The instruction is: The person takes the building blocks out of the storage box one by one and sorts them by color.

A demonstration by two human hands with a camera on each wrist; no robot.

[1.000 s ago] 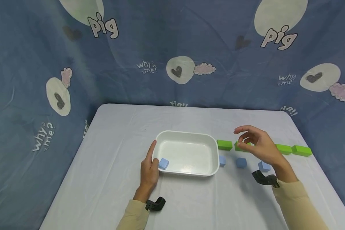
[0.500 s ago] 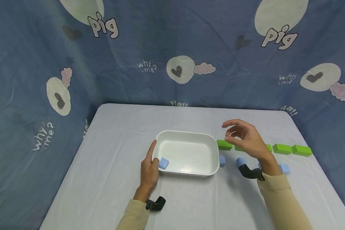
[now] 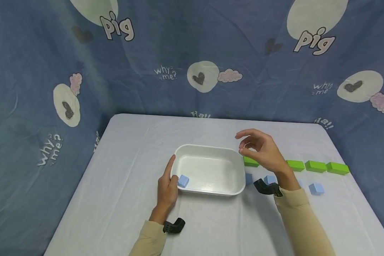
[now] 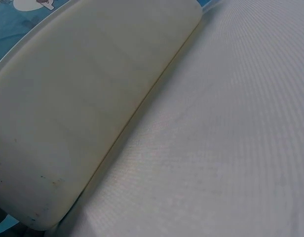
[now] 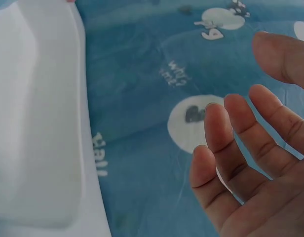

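Observation:
My left hand holds the left side of the white tray, its index finger straight along the rim and its thumb at the near-left corner; the other fingers are hidden. A light blue block lies in the tray beside that thumb. My right hand hovers at the tray's right end, fingers loosely bent and parted from the thumb. Nothing is held in it, as the right wrist view shows its bare fingers. The left wrist view shows the tray's outer wall.
Right of the tray runs a row of green blocks, partly hidden behind my right hand. Nearer me is a row of light blue blocks, some partly covered by my right wrist. A white cloth covers the table; a blue printed curtain hangs behind.
My right hand has moved left and slightly up, from over the green blocks to the tray's right end. The rightmost blue block has come into view. The left hand and tray stay put.

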